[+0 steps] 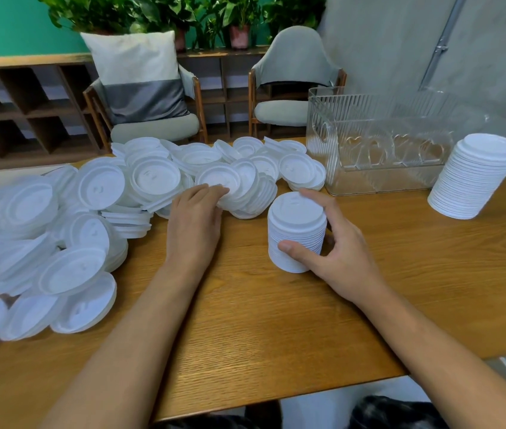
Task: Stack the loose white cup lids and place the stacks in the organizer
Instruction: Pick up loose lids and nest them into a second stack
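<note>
- Right hand (343, 261): thumb and fingers (323, 202) curled round a short lid stack (296, 230), upright on the tabletop (245, 305).
- Left hand (194, 221): fingers (211, 191) nearly straight, tips resting on a loose lid (216, 178).
- Heap of loose lids (59, 227) spreads from 9 to 12 o'clock of the hands.
- Clear organizer (378, 171) at 1 o'clock; tall lid stack (474, 181) at 2 o'clock, beside it.

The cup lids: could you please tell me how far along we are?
Done: one tall stack stands beside the organizer, none visibly inside. In hand: right hand grips a shorter stack; left hand touches the loose pile. Left: that pile, then loading.
</note>
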Motion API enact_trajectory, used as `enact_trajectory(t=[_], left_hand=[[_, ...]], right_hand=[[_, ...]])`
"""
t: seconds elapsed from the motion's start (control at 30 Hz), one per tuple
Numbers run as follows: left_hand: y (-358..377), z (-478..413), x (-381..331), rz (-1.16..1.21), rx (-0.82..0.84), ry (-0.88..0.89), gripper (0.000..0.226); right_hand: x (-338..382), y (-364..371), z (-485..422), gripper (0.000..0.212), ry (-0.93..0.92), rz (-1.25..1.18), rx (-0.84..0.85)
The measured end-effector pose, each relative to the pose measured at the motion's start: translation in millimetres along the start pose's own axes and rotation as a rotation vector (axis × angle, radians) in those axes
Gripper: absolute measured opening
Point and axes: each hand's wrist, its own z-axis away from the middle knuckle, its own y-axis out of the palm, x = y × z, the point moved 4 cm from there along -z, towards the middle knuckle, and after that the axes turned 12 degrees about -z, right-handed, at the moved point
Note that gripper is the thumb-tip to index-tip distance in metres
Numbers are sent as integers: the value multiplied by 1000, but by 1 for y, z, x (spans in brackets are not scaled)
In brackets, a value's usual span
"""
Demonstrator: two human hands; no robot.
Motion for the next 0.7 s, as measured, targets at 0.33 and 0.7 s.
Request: enact_trajectory(t=[0.33, 0.7], left_hand=[[-24, 1, -6, 173, -131, -29, 28], [-41, 1, -44, 1146, 245, -423, 54]], right_hand=[[1, 0, 0, 78, -4, 0, -7], [0, -3, -3, 78, -74, 23, -77]])
